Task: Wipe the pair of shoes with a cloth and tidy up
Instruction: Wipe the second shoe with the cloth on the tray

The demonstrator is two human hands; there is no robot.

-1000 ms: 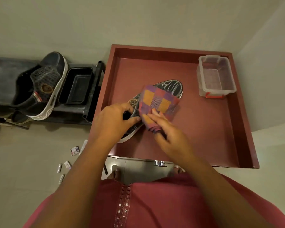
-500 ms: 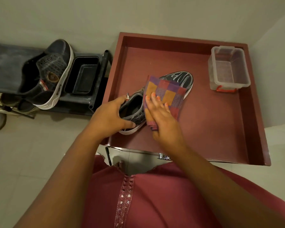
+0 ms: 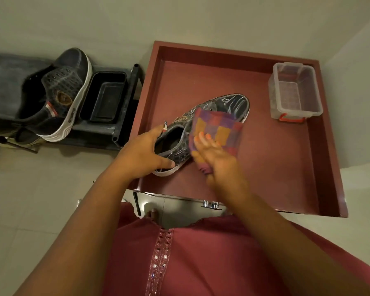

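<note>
A dark patterned shoe [image 3: 229, 104] with a white sole lies on the maroon tray-like tabletop [image 3: 271, 167], toe pointing to the far right. My left hand [image 3: 141, 154] grips its heel, thumb on the sole's edge. A checked purple, orange and red cloth [image 3: 218, 127] is draped over the shoe's right side. My right hand [image 3: 214, 152] presses flat on the cloth, fingers straight. The second shoe [image 3: 58, 92] of the pair leans on a dark rack at the left.
A clear plastic box [image 3: 295, 92] with a red latch stands at the tabletop's far right corner. A black tray [image 3: 104, 97] sits on the rack [image 3: 6, 82] beside the second shoe. Pale tiled floor [image 3: 41, 199] lies below. My maroon garment [image 3: 179, 263] fills the bottom.
My right hand went from pinching the cloth's lower edge to lying flat on it against the shoe's side. The left hand slid back to the heel, uncovering the shoe's opening.
</note>
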